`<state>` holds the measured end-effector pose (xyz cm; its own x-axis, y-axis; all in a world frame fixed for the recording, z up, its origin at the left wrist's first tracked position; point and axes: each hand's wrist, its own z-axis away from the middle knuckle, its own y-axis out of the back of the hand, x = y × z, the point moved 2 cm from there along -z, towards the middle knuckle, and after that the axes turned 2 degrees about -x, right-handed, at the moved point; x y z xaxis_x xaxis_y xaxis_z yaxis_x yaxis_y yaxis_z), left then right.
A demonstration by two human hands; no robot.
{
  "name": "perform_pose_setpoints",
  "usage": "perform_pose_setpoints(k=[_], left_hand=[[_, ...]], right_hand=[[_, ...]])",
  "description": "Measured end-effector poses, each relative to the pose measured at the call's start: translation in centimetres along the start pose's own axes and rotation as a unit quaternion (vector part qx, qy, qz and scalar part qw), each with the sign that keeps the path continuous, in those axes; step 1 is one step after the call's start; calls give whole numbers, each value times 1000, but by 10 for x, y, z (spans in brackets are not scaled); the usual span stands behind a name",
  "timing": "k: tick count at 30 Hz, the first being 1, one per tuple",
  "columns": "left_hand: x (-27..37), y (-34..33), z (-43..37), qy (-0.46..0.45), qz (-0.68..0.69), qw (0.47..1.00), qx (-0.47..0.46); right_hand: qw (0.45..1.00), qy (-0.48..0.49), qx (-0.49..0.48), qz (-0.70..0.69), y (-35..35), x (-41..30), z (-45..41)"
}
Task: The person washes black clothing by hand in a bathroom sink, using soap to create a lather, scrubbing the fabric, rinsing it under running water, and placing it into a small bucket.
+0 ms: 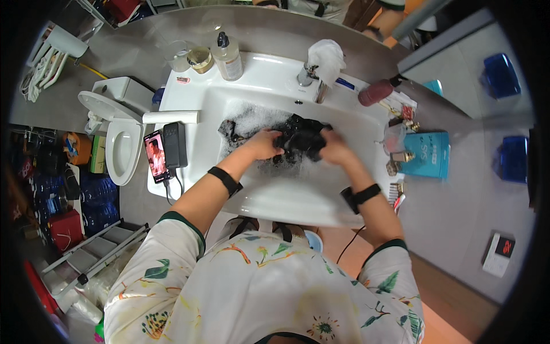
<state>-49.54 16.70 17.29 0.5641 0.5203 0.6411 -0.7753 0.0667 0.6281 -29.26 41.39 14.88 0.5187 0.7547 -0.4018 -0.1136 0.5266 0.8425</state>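
Note:
Black wet fabric [303, 139] lies bunched in the white sink basin [343, 189], with soap suds [258, 116] around it. My left hand [266, 145] grips the fabric's left part between thumb and fingers. On the right side of the bundle, my right hand [334, 147] is closed on the cloth and blurred. Some of its fingers are hidden behind the fabric. More dark cloth [230, 129] trails toward the basin's left wall. A metal faucet [320, 88], draped with a white cloth [327, 60], stands behind the basin.
A lit phone [157, 155] and a black power bank [174, 145] rest on the left ledge, cables hanging down. Behind stand a pump bottle [227, 60] and a gold-lidded jar [200, 60]. A reddish bottle [378, 91] and a turquoise pouch [425, 155] are at the right. A toilet [124, 150] stands left.

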Motion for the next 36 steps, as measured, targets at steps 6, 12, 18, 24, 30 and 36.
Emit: perform_pose_setpoints(k=[6,12,18,24,30,36], left_hand=[[-2,36,86,4,29,999,20],[87,49,99,-128,113,974,149],[173,21,54,-220,128,923,290],[155,2,31,-153,376,893,194],[127,1,50,-29,763,630,144],[142,-11,53,-7,850,514,110]], right_hand=[[965,143,178,-132,279,-168,128],[939,85,234,-239,384,-242,224],[933,143,236,-232,402,-289,253],[924,120,228,-283,376,-271,255],[870,-121,285,-383,243,-92,216],[516,-269,26,-813,26,-81,159]])
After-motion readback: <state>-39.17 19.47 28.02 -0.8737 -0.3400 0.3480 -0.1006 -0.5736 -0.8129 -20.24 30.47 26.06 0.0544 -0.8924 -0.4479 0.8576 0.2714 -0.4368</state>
